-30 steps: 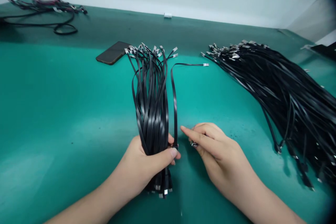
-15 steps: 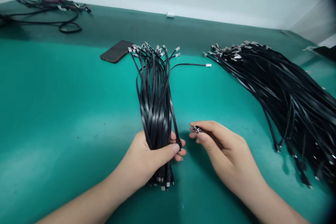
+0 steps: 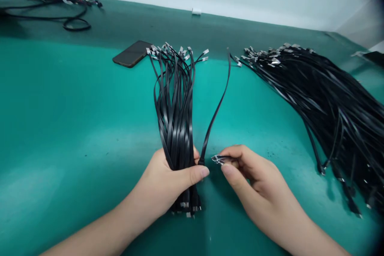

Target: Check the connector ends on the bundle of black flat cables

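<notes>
My left hand (image 3: 162, 180) is shut around a thick bundle of flat black cables (image 3: 175, 120), with metal connectors fanning out at both ends. One flat cable (image 3: 216, 109) leaves the bundle by my left thumb and rises at a slant to the upper right. My right hand (image 3: 255, 180) pinches a small metal part (image 3: 219, 159) between thumb and forefinger. That part sits just right of the cable's base, close to it but apart. Its exact kind is too small to tell.
A large heap of similar flat black cables (image 3: 324, 104) lies on the green bench mat (image 3: 75, 108) to the right. A phone (image 3: 132, 54) lies beyond the bundle. A tangle of dark cables (image 3: 51, 2) sits at the far left, and a small white piece (image 3: 196, 11) sits near the wall.
The loose cable has swung up from lying out to the right and now slants upward. My right hand has moved slightly lower and closer to the cable's base.
</notes>
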Demonstrator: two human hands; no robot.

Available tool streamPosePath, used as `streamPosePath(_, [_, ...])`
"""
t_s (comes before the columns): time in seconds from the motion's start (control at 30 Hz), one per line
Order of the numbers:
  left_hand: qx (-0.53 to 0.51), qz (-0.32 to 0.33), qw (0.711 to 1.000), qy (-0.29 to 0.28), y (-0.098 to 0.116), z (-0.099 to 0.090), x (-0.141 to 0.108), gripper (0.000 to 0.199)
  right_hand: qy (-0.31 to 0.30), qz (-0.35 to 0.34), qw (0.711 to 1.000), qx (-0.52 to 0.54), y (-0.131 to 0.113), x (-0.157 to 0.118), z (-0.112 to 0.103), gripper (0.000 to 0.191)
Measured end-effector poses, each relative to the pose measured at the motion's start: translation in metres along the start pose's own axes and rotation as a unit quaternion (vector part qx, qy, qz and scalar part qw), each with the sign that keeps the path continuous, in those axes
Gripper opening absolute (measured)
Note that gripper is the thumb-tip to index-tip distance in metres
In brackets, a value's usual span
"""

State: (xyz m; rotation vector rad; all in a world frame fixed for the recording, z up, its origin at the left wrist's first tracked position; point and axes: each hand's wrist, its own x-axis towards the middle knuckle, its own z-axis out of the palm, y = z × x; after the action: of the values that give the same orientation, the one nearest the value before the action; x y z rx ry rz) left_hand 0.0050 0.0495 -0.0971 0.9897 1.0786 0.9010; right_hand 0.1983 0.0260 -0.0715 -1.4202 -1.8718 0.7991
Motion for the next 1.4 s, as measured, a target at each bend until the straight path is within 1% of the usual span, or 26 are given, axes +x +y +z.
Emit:
streamPosePath(0.17, [0.008, -0.001, 1.000, -0.001, -0.001, 0.000, 0.000, 0.026, 0.022, -0.019, 0.999, -0.017, 0.003, -0.001, 0.007, 0.010])
streamPosePath(0.37, [0.014, 0.001, 1.000, -0.013, -0.001, 0.000, 0.001, 0.025, 0.045, -0.020, 0.999, -0.007, 0.001, -0.001, 0.012, 0.010])
streamPosePath(0.63, [0.011, -0.007, 1.000, -0.014, 0.000, 0.000, 0.001, 0.025, 0.038, -0.012, 0.999, 0.001, 0.000, -0.001, 0.014, 0.012])
streamPosePath(0.83, [0.022, -0.025, 0.999, -0.021, 0.004, 0.000, -0.001, 0.024, 0.030, 0.012, 0.999, -0.002, -0.003, -0.004, 0.014, 0.014])
streamPosePath(1.03, [0.020, -0.020, 0.999, -0.022, 0.005, 0.001, 0.000, 0.023, 0.027, -0.002, 1.000, -0.017, -0.001, -0.004, 0.013, 0.012])
streamPosePath(1.4, [0.038, -0.033, 0.999, -0.019, 0.008, 0.002, 0.001, 0.021, 0.019, -0.016, 0.999, -0.046, -0.003, -0.002, 0.008, 0.012])
